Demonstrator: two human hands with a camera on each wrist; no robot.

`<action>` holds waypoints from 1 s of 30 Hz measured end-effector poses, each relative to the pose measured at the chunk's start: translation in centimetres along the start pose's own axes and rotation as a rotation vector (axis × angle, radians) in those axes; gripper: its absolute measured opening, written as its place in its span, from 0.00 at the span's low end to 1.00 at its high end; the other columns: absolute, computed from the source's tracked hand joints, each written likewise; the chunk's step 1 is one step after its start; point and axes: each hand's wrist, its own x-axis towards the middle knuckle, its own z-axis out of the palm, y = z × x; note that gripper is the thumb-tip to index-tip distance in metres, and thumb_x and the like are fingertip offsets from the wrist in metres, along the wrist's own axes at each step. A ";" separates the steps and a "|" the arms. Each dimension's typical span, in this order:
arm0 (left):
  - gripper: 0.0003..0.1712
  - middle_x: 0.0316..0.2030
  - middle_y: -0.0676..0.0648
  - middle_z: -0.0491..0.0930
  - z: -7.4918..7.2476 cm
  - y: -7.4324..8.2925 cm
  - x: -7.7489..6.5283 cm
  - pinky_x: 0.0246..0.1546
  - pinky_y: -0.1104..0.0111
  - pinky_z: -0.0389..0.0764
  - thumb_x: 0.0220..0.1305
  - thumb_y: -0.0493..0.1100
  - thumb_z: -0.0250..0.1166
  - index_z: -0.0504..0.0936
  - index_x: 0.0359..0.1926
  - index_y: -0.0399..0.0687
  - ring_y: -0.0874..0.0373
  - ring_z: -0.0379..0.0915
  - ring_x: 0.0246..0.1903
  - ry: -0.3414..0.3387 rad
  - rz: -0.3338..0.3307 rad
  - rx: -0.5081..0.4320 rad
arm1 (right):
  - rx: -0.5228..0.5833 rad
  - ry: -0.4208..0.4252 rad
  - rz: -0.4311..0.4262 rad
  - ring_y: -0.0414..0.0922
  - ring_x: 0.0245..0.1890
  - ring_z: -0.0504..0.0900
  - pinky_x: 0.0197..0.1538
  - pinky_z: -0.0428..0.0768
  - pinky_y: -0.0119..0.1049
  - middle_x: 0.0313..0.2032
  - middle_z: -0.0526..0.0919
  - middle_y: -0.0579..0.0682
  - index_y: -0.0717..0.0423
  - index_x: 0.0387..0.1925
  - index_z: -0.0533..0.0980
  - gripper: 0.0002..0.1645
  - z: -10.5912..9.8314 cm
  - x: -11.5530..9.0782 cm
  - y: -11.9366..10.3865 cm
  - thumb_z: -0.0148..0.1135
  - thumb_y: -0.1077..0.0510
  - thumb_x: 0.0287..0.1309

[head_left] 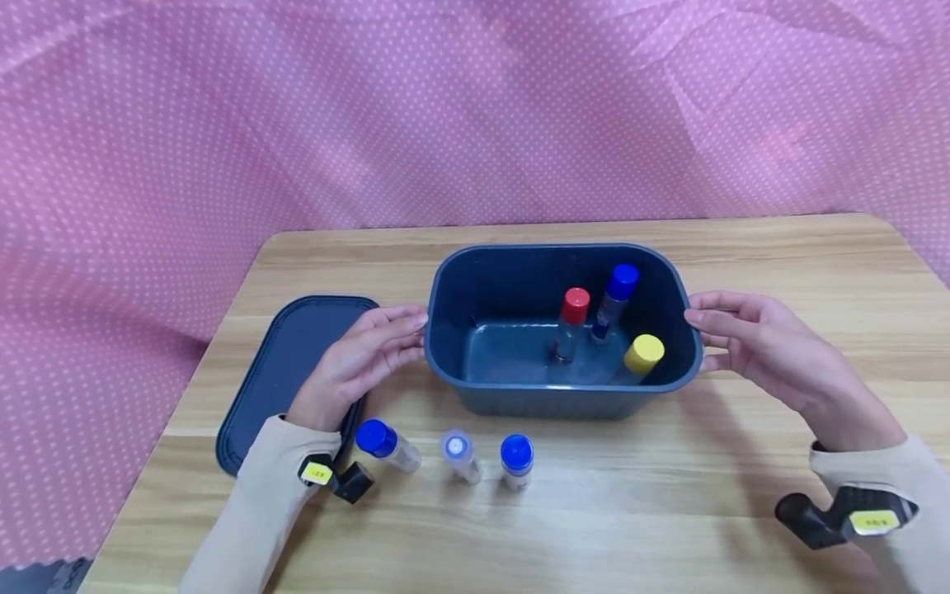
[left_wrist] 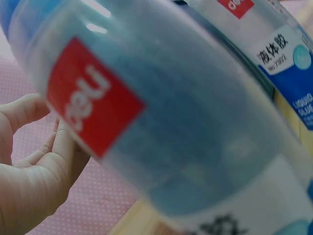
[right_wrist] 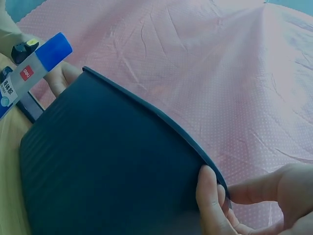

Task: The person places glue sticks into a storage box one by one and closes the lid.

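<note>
A dark blue plastic bin (head_left: 549, 403) stands on the table between my hands. My left hand (head_left: 364, 351) holds its left end, thumb by the rim; in the left wrist view a close bottle hides the fingertips. At the right end, my right hand (head_left: 757, 338) pinches the rim, fingers against the outer wall. Inside the bin are a red-capped bottle (head_left: 575, 306), a blue-capped bottle (head_left: 622, 282) and a yellow-capped bottle (head_left: 644, 353). In the left wrist view, a liquid glue bottle (left_wrist: 186, 117) fills the foreground.
Three bottles stand in front of the bin: a blue-capped one (head_left: 376, 438), a pale-topped one (head_left: 456, 446) and another blue-capped one (head_left: 517, 454). A dark blue lid (head_left: 285, 371) lies at the left, partly under my left forearm. Pink dotted cloth (head_left: 475, 115) hangs behind the table.
</note>
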 end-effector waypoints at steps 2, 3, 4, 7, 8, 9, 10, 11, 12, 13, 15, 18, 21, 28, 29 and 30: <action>0.13 0.35 0.46 0.84 -0.1 0.2 -0.2 0.41 0.67 0.83 0.72 0.30 0.51 0.83 0.44 0.40 0.58 0.81 0.35 0.017 0.025 0.064 | 0.023 -0.013 -0.006 0.45 0.39 0.84 0.39 0.84 0.41 0.43 0.83 0.53 0.64 0.47 0.77 0.18 0.0 0.1 0.0 0.39 0.72 0.71; 0.13 0.34 0.46 0.83 -0.1 0.4 -0.5 0.41 0.67 0.83 0.71 0.30 0.52 0.83 0.43 0.41 0.58 0.81 0.35 0.030 0.041 0.106 | 0.029 -0.014 -0.008 0.45 0.40 0.84 0.39 0.84 0.41 0.43 0.83 0.53 0.65 0.47 0.77 0.19 -0.1 0.1 0.1 0.39 0.72 0.70; 0.13 0.34 0.46 0.83 -0.2 0.6 -0.7 0.41 0.66 0.84 0.71 0.30 0.52 0.84 0.42 0.42 0.58 0.80 0.35 0.045 0.063 0.154 | 0.033 -0.016 -0.008 0.45 0.40 0.84 0.39 0.84 0.42 0.43 0.83 0.53 0.65 0.47 0.77 0.19 -0.1 0.1 0.1 0.39 0.72 0.70; 0.10 0.32 0.44 0.82 -0.1 1.4 -2.0 0.40 0.62 0.84 0.69 0.31 0.55 0.83 0.41 0.42 0.57 0.80 0.34 0.107 0.144 0.351 | 0.037 -0.009 -0.003 0.46 0.41 0.84 0.40 0.84 0.42 0.44 0.83 0.54 0.65 0.47 0.78 0.19 -0.1 0.1 0.0 0.39 0.72 0.71; 0.09 0.32 0.43 0.81 0.0 1.7 -2.6 0.40 0.61 0.84 0.69 0.31 0.56 0.83 0.41 0.41 0.56 0.80 0.34 0.133 0.171 0.431 | 0.041 -0.007 0.001 0.46 0.41 0.84 0.41 0.84 0.43 0.44 0.83 0.54 0.65 0.47 0.78 0.19 -0.2 0.1 0.0 0.39 0.72 0.71; 0.08 0.32 0.43 0.81 0.2 1.9 -3.2 0.40 0.60 0.84 0.69 0.32 0.57 0.83 0.41 0.40 0.55 0.81 0.34 0.160 0.190 0.513 | 0.047 -0.006 0.005 0.46 0.42 0.84 0.41 0.84 0.43 0.44 0.83 0.54 0.65 0.47 0.78 0.19 -0.2 0.1 -0.1 0.39 0.72 0.70; 0.07 0.32 0.42 0.82 0.4 2.1 -3.9 0.40 0.59 0.84 0.69 0.33 0.58 0.82 0.42 0.38 0.53 0.81 0.33 0.184 0.206 0.594 | 0.055 -0.006 0.010 0.46 0.42 0.84 0.41 0.84 0.43 0.44 0.83 0.54 0.65 0.47 0.78 0.19 -0.3 0.1 -0.1 0.39 0.72 0.70; 0.07 0.32 0.41 0.82 0.6 2.3 -4.6 0.40 0.60 0.84 0.69 0.34 0.58 0.81 0.42 0.36 0.53 0.82 0.33 0.203 0.214 0.673 | 0.060 -0.005 0.014 0.46 0.42 0.84 0.41 0.84 0.43 0.44 0.83 0.54 0.65 0.47 0.78 0.19 -0.3 0.1 -0.1 0.39 0.72 0.70; 0.07 0.33 0.42 0.82 0.7 2.3 -5.4 0.40 0.61 0.84 0.69 0.34 0.58 0.81 0.43 0.35 0.52 0.82 0.33 0.212 0.223 0.744 | 0.063 -0.007 0.017 0.46 0.43 0.84 0.42 0.84 0.43 0.45 0.83 0.54 0.65 0.47 0.78 0.19 -0.3 0.1 -0.1 0.39 0.72 0.70; 0.07 0.34 0.42 0.83 0.9 2.3 -6.1 0.41 0.62 0.84 0.68 0.33 0.59 0.80 0.43 0.34 0.52 0.83 0.34 0.209 0.229 0.802 | 0.066 -0.010 0.018 0.46 0.43 0.84 0.42 0.84 0.43 0.45 0.83 0.54 0.65 0.47 0.78 0.19 -0.4 0.1 -0.1 0.39 0.72 0.70; 0.08 0.36 0.43 0.84 1.0 2.1 -7.5 0.42 0.65 0.83 0.66 0.30 0.59 0.80 0.45 0.32 0.53 0.83 0.37 0.165 0.239 0.856 | 0.071 -0.016 0.020 0.46 0.43 0.84 0.43 0.84 0.43 0.45 0.83 0.54 0.66 0.47 0.78 0.19 -0.4 0.2 0.0 0.39 0.72 0.70; 0.15 0.43 0.42 0.83 0.7 1.6 -8.8 0.47 0.66 0.81 0.59 0.24 0.63 0.78 0.48 0.30 0.53 0.81 0.44 0.012 0.262 0.838 | 0.080 -0.026 0.020 0.46 0.43 0.84 0.43 0.84 0.43 0.44 0.83 0.54 0.66 0.47 0.78 0.20 -0.5 0.3 0.1 0.38 0.72 0.70; 0.27 0.48 0.41 0.82 0.3 1.0 -9.4 0.53 0.66 0.78 0.48 0.22 0.70 0.76 0.52 0.29 0.52 0.79 0.50 -0.131 0.269 0.826 | 0.086 -0.034 0.020 0.46 0.43 0.84 0.43 0.84 0.43 0.44 0.83 0.54 0.66 0.47 0.78 0.20 -0.6 0.3 0.1 0.38 0.72 0.70; 0.26 0.45 0.41 0.83 0.2 -0.4 -9.7 0.50 0.67 0.80 0.48 0.28 0.74 0.81 0.51 0.40 0.56 0.80 0.47 -0.153 0.279 0.956 | 0.102 -0.049 0.014 0.46 0.43 0.84 0.44 0.84 0.43 0.44 0.83 0.54 0.66 0.47 0.78 0.20 -0.7 0.3 0.1 0.38 0.73 0.70; 0.25 0.44 0.43 0.84 0.2 -0.5 -9.6 0.49 0.66 0.81 0.48 0.28 0.74 0.81 0.50 0.41 0.56 0.81 0.46 -0.139 0.280 0.951 | 0.101 -0.048 0.014 0.46 0.43 0.84 0.44 0.84 0.43 0.44 0.83 0.54 0.66 0.48 0.78 0.20 -0.7 0.3 0.1 0.37 0.73 0.70; 0.24 0.43 0.43 0.84 0.2 -0.6 -9.6 0.48 0.66 0.81 0.48 0.27 0.74 0.82 0.49 0.41 0.56 0.81 0.45 -0.127 0.284 0.946 | 0.101 -0.047 0.014 0.46 0.43 0.84 0.44 0.84 0.43 0.44 0.83 0.54 0.66 0.48 0.78 0.20 -0.7 0.4 0.0 0.38 0.73 0.70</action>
